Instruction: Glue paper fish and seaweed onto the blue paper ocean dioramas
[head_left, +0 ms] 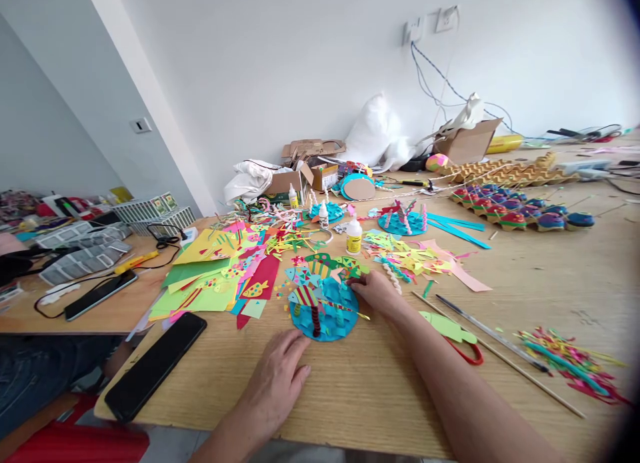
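A round blue paper disc lies on the table before me, carrying curled blue strips and upright twisted pipe cleaners. On its left side a striped paper fish stands on a dark red pipe cleaner. More paper fish and green paper pieces rise along its far edge. My right hand has its fingers closed at the disc's right rim, fingertips partly hidden. At the front left, my left hand rests flat on the table, fingers stretched out and fingertips at the rim.
Glue bottle stands behind the disc. Coloured paper sheets and a black phone lie left. At right are red-handled scissors under green paper, a pen, a wooden stick and painted egg-carton cups.
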### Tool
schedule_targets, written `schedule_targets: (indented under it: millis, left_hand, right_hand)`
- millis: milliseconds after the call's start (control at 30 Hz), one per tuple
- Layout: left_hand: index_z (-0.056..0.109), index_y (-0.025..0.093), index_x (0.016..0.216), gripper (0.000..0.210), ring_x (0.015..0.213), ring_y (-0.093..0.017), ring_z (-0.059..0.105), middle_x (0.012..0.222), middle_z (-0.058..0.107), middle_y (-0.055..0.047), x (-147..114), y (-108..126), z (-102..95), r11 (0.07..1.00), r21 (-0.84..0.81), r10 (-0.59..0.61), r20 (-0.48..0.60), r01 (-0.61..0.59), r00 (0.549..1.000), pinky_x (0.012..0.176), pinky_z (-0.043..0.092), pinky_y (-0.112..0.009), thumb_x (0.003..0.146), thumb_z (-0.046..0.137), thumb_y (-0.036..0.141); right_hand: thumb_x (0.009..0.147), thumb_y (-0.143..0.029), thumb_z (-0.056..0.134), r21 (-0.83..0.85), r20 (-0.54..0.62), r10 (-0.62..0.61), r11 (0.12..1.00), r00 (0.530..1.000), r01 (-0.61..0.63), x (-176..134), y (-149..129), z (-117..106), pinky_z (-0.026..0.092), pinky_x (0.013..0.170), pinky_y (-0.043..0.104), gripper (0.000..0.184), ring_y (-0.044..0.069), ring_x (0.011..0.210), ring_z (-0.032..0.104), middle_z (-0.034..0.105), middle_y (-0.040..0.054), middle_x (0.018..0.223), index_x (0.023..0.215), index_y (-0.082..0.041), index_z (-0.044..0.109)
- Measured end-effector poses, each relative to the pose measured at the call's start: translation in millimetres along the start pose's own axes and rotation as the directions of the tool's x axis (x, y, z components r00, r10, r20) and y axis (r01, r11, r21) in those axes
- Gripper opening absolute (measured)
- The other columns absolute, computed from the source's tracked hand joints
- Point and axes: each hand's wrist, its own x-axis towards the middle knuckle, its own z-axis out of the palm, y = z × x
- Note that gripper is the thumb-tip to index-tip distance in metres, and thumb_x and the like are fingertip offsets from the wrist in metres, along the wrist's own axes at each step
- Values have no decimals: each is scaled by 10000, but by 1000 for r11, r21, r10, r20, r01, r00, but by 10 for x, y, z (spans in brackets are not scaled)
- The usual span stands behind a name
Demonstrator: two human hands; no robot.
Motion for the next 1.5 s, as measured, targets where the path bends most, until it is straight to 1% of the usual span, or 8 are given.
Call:
schedule_targets:
  millis: [267,467,600,800,1000,1267,1400,1500]
  left_hand:
    - [503,173,1151,389,1123,-234,454,1211,511,-102,4,19,21,995,104,-2,37,-1,999,974,354,-450,762,493,170]
    - [504,172,1143,381,1116,-221,467,1202,526,-95,31,-7,-13,995,100,16,54,-21,998,991,329,-454,764,487,154]
    - [495,196,1145,391,1113,-214,472,1208,525,-84,28,-23,-49,995,85,48,74,-55,996,986,327,-459,757,490,153]
    - [462,178,1186,424,1162,-227,427,1259,476,-105,5,-87,-35,990,115,67,116,-81,991,989,312,-466,763,486,188]
    - [414,156,1232,456,1200,-228,378,1302,421,-116,-4,-190,-7,982,169,66,129,-88,989,999,279,-469,783,465,216]
    - [408,151,1238,435,1229,-220,332,1325,393,-104,86,-319,-150,978,191,31,231,-77,973,1017,234,-455,816,419,252]
    - [399,155,1235,410,1236,-203,320,1338,376,-96,168,-493,-179,977,189,53,227,-97,973,1020,234,-440,830,384,223]
    - [411,154,1215,394,1237,-190,316,1333,385,-94,229,-589,-202,979,181,57,222,-98,973,1026,241,-410,823,389,187]
  right_hand:
    - [754,-280,495,-33,13,16,999,1000,-16,-3,-1,-14,273,442,223,224,133,517,528,605,13,546,795,-207,703]
    - [732,-371,510,-49,-21,71,996,997,-72,-21,-6,-19,253,419,241,275,149,485,511,573,36,513,620,-182,677]
    - [707,-323,543,-27,-34,75,997,997,-76,-33,-52,-45,267,422,238,218,153,494,516,575,30,506,577,-184,649]
    - [652,-188,577,58,-27,65,996,998,-63,-30,-57,-51,329,460,221,85,154,563,553,623,14,566,636,-196,660]
    - [641,-169,574,169,-33,50,985,998,-44,-98,32,3,393,537,211,143,154,660,589,670,6,685,753,-187,661]
    - [655,-150,537,299,-12,25,954,1000,-20,-266,81,83,440,606,252,109,193,733,617,684,35,729,688,-165,639]
    - [663,-126,494,398,6,-21,917,1000,17,-378,91,172,467,650,242,209,173,773,629,694,19,823,809,-179,635]
    - [667,-142,477,519,30,-75,853,997,48,-482,43,222,483,678,260,246,182,815,628,692,19,872,851,-183,635]
